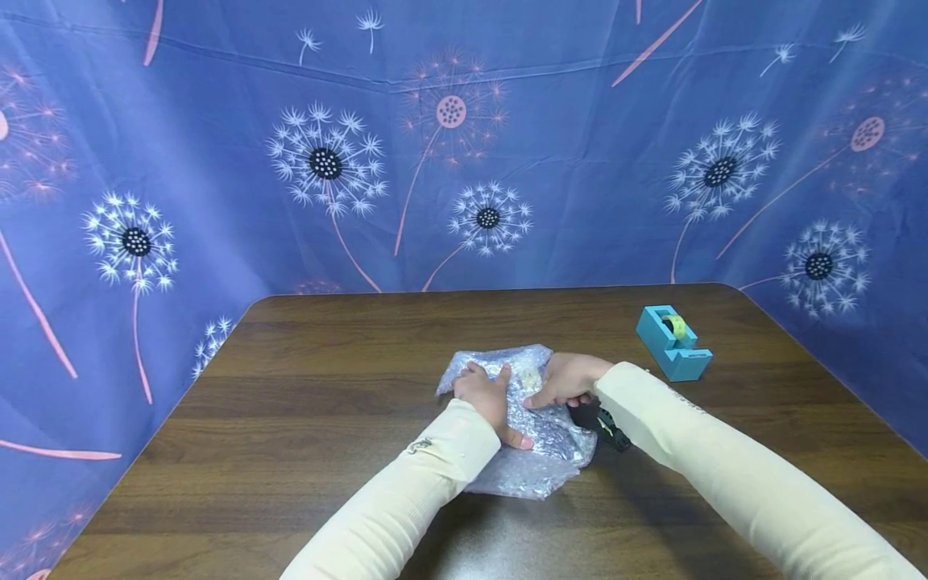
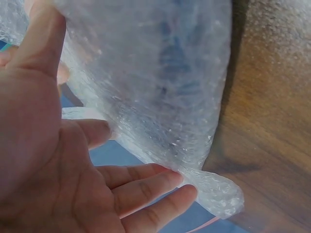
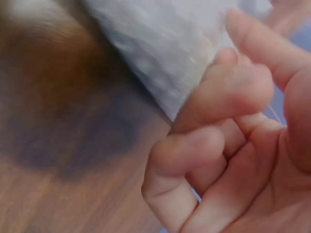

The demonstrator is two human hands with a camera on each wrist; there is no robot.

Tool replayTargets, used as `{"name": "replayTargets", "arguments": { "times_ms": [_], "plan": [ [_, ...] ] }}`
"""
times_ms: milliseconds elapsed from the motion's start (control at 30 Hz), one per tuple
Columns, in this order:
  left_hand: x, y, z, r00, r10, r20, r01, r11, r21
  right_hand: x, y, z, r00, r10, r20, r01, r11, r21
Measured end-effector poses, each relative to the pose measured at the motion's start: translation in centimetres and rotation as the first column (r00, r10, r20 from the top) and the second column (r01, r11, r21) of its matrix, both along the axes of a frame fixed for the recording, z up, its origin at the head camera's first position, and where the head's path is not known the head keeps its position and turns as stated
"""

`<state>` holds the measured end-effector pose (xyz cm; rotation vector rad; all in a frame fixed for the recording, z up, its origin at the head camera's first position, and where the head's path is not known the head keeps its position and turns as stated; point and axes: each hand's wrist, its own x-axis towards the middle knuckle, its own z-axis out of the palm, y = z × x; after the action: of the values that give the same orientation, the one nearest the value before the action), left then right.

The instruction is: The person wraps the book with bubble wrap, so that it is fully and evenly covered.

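A bubble-wrapped bundle (image 1: 532,475) lies on the wooden table in front of me. Something bluish (image 2: 175,63) shows dimly through its film in the left wrist view. My left hand (image 1: 489,403) rests on its top with thumb and fingers spread; its fingertips touch the film along one edge in the left wrist view. At the bundle's right side is my right hand (image 1: 569,379), fingers curled, thumb and forefinger at the bubble wrap (image 3: 160,53). A small yellowish patch (image 1: 532,379) lies on the wrap near the right thumb.
A light-blue tape dispenser (image 1: 670,346) with a yellow-green roll stands at the right rear of the table (image 1: 326,387). Beneath the right forearm lies a black object (image 1: 612,431), partly hidden. A blue dandelion-print cloth (image 1: 580,201) hangs behind the table.
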<state>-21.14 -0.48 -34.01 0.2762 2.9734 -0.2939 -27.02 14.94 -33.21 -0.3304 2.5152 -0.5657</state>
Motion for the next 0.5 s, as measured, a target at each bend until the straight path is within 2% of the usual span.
{"name": "replayTargets", "arguments": {
  "times_ms": [100, 233, 500],
  "plan": [
    [-0.1, 0.2, 0.0, 1.0, 0.006, 0.017, -0.006, 1.0, -0.009, -0.6, 0.5, 0.2, 0.999, 0.006, 0.037, -0.002, 0.995, -0.099],
    [-0.2, 0.4, 0.0, 0.999, 0.013, 0.04, -0.012, 1.0, -0.027, -1.3, 0.9, -0.7, 1.0, 0.002, 0.03, 0.002, 0.99, -0.144],
    [-0.3, 0.4, 0.1, 0.998, 0.015, 0.062, -0.013, 0.999, -0.033, -1.6, 0.7, -3.1, 0.991, -0.031, -0.128, 0.015, 0.992, -0.124]
  ]
}}
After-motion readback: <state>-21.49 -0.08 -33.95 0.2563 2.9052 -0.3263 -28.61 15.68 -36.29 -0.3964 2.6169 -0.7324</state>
